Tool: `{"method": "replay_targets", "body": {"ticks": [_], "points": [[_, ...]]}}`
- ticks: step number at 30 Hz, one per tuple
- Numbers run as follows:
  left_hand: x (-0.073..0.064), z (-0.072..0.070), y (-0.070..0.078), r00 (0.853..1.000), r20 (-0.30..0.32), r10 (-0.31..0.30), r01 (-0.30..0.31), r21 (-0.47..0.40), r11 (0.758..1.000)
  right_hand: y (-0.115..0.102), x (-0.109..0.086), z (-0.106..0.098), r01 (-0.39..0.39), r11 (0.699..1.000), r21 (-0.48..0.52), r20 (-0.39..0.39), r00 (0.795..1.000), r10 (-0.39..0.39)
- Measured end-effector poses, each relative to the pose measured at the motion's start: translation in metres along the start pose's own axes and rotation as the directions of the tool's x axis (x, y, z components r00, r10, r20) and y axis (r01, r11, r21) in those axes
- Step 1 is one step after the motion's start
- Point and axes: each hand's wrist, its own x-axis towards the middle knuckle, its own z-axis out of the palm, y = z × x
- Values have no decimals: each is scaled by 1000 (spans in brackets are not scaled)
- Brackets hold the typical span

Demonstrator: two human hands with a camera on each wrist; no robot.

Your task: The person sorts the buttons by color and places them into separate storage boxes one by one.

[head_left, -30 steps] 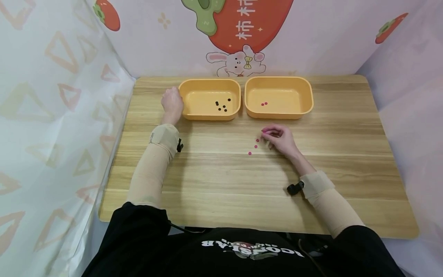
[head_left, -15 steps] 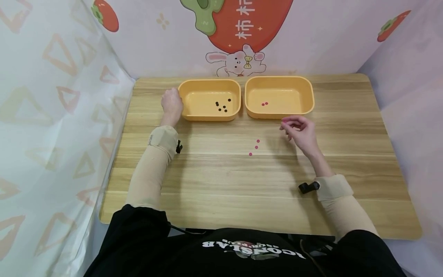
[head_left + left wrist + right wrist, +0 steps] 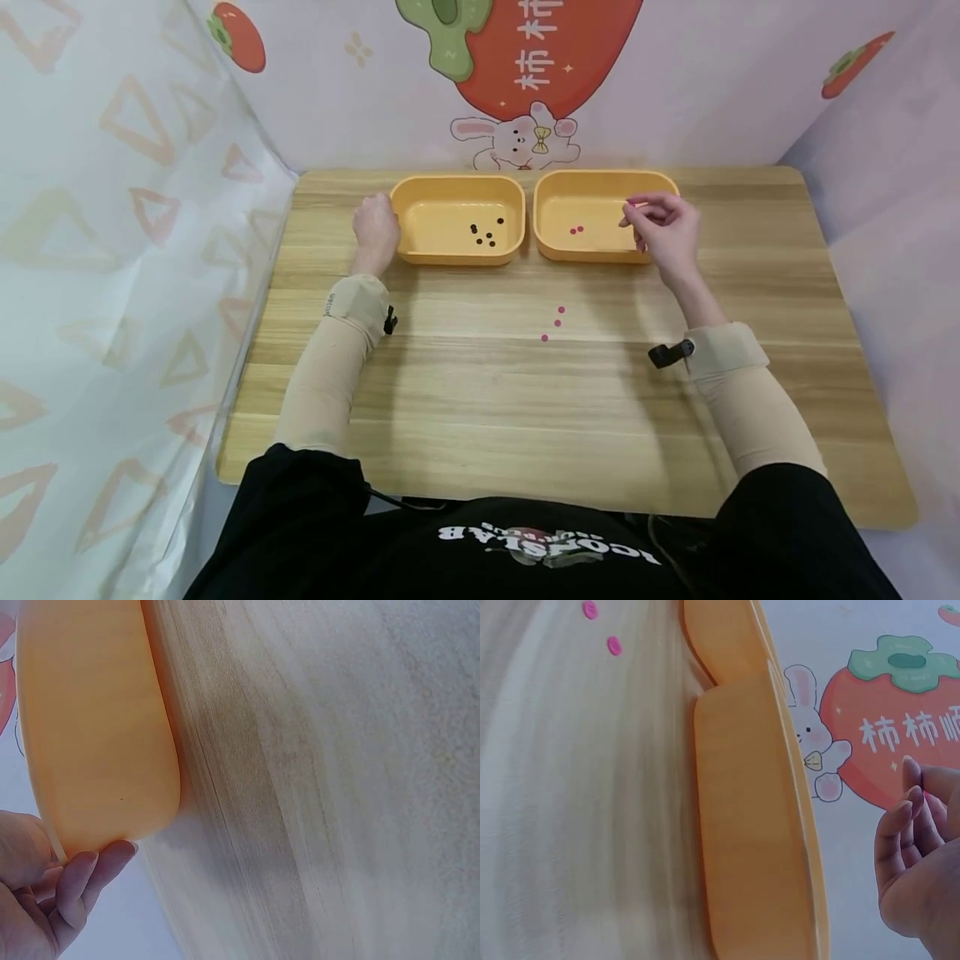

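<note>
My left hand (image 3: 376,227) pinches the left end of the left yellow plastic box (image 3: 457,259); in the left wrist view, thumb and fingers (image 3: 75,879) hold its rim. Several small black buttons (image 3: 489,236) lie inside that box. Over the right end of the right yellow box (image 3: 585,256), my right hand (image 3: 670,232) pinches a pink button (image 3: 632,203) between thumb and fingertips, mostly covered by them. Two pink buttons (image 3: 573,231) lie on this box's floor. Three more pink buttons (image 3: 558,323) lie on the table in front of the boxes.
Both boxes stand side by side near the back edge of the wooden table (image 3: 480,400), with a narrow gap between them. A printed backdrop (image 3: 675,100) rises behind, and white sheeting (image 3: 135,275) hangs at the left.
My right hand has moved from beside the loose pink buttons to the right and then forward over the right box, carrying one pink button. The left hand stays on the left box.
</note>
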Motion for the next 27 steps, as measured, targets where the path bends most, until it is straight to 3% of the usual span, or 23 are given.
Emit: {"method": "replay_targets", "body": {"ticks": [17,23,27], "points": [[-2,4,-1,1000,-24,17,-17,-16,1000,25,37,11,-85,989,-118,-2,996,86],[-1,3,-2,1000,22,12,-11,-24,1000,24,36,14,-93,994,-54,-1,996,93],[0,3,-3,1000,17,18,-17,-35,999,19,28,15,-80,997,9,1,997,80]]}}
